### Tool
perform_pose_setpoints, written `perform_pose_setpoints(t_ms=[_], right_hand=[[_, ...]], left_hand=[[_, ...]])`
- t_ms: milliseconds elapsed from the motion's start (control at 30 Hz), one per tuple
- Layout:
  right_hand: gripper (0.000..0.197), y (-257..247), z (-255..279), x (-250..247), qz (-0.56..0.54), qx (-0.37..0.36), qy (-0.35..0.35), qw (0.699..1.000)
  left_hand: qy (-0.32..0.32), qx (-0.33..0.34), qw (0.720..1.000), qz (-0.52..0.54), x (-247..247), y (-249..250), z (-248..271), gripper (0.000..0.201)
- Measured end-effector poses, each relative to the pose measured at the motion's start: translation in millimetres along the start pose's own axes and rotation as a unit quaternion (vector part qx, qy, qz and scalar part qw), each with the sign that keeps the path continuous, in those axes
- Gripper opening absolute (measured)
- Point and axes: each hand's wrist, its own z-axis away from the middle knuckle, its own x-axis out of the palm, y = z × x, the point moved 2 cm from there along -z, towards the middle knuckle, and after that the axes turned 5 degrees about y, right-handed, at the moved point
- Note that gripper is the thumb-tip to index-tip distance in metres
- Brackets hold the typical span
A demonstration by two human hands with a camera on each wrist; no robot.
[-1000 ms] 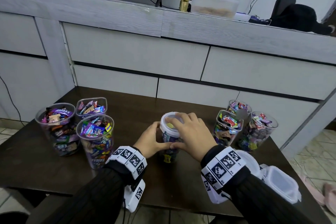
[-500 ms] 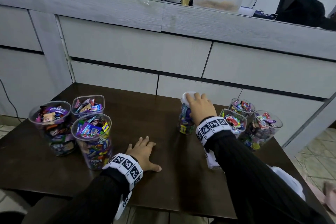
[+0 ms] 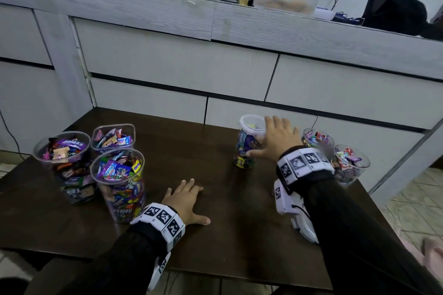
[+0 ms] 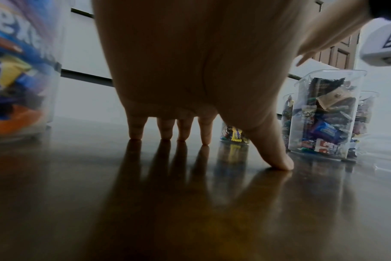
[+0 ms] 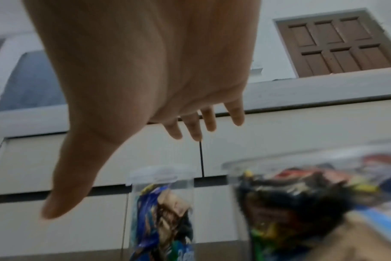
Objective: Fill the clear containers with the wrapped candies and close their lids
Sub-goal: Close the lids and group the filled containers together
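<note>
Dark wood table (image 3: 227, 235), grey drawer cabinet (image 3: 179, 64) behind, brown panelled door (image 5: 337, 44)

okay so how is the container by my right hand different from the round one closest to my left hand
The container by the right hand has a white lid on; the round container nearest the left hand is open at the top. The lidded one looks narrower and stands toward the back of the table; the open one looks wider and stands toward the front left, with two more open containers. Both are clear, upright and full of wrapped candies.
</note>
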Motion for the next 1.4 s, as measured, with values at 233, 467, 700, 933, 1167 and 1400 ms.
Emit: perform_pose_setpoints(t_ms=[233,467,700,933,1167,1400], right_hand=[[0.123,58,45,-9,0.060,0.105,-0.070,0.990],[0.115,72,51,0,0.051,0.111,-0.089,0.989],[0.109,63,55,-10,-0.007,0.085,-0.114,0.990],[0.092,-10,79,-20,-0.045,-0.066,-0.097,0.992],[0.089,-76,101,-25,-0.052,-0.178,-0.058,0.981],[0.113,-62,102,-31,-0.079,-0.164,-0.103,0.978]], left_hand=[[0.009,0.001,1.000,0.012,2,-2,0,0.100],[0.007,0.002,1.000,0.014,0,-1,2,0.099],[0.011,0.005,0.999,0.047,-8,2,9,0.092],[0.050,0.131,0.957,0.253,-34,17,24,0.110],[0.047,0.213,0.897,0.384,-46,24,30,0.118],[0.071,0.217,0.899,0.375,-39,20,32,0.102]])
